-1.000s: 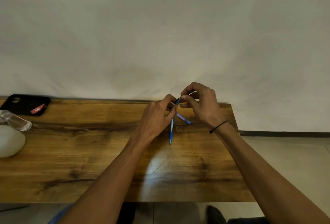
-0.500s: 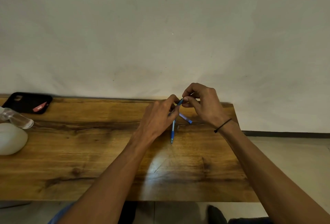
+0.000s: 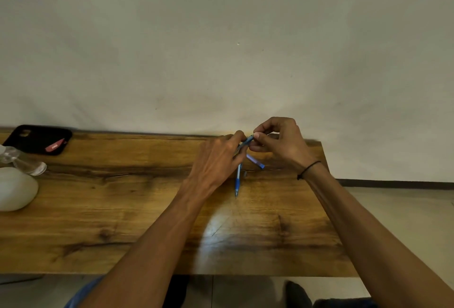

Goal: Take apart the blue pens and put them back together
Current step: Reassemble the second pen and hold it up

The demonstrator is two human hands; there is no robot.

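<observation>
From the head view we see both of our hands meeting over the far part of the wooden table (image 3: 122,221), close to the pale wall (image 3: 221,49). Our left hand (image 3: 216,160) has its fingers curled round the blue pen (image 3: 237,180), gripping the barrel near its upper end; the pen slants down toward us from that grip, its blue grip section and tip showing below the hand, with the tip at or just above the tabletop. Our right hand (image 3: 282,140) is narrowed to a pinch, thumb and forefinger closed on the pen's top end, just beside the left fingertips, so the two hands nearly touch there. A black band (image 3: 310,169) circles the right wrist.

Just below the right hand, and just right of the held pen, a second blue pen piece (image 3: 255,161) lies on the table, angled away to the right; we cannot tell whether it is a whole pen or a part. A small dark bit (image 3: 245,173) lies just beside the held pen, too small to identify.

Well to the left of the left hand we see a black phone (image 3: 39,139) near the table's far edge, and nearer to us a clear plastic object (image 3: 27,164) and a rounded white object (image 3: 14,188) at the left edge.
</observation>
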